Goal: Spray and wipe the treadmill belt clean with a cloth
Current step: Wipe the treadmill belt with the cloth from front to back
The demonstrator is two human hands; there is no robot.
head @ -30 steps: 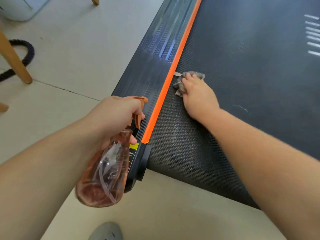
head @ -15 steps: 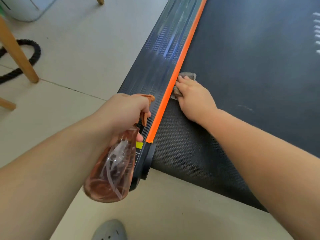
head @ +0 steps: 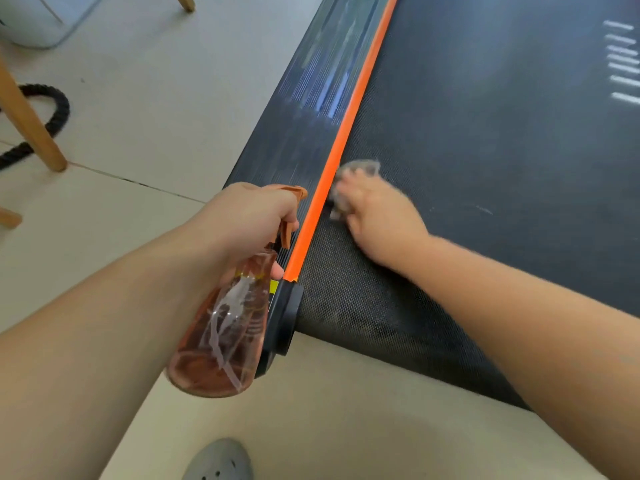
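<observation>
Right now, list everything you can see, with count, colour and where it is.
treadmill belt: one, black, right
orange strip: one, orange, belt's left edge
side rail: one, dark, left of strip
cloth: one, grey, on belt beside strip
spray bottle: one, translucent pink, by rail's near end
wooden legs: three, tan, left floor
rope: one, black, by leg
container: one, whitish, top left
shoe: one, grey, bottom edge
left hand: one, grips spray bottle
right hand: one, presses cloth

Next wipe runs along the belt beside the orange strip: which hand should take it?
Right. The right hand presses the cloth on the belt beside the orange strip; the left hand grips the spray bottle.
</observation>
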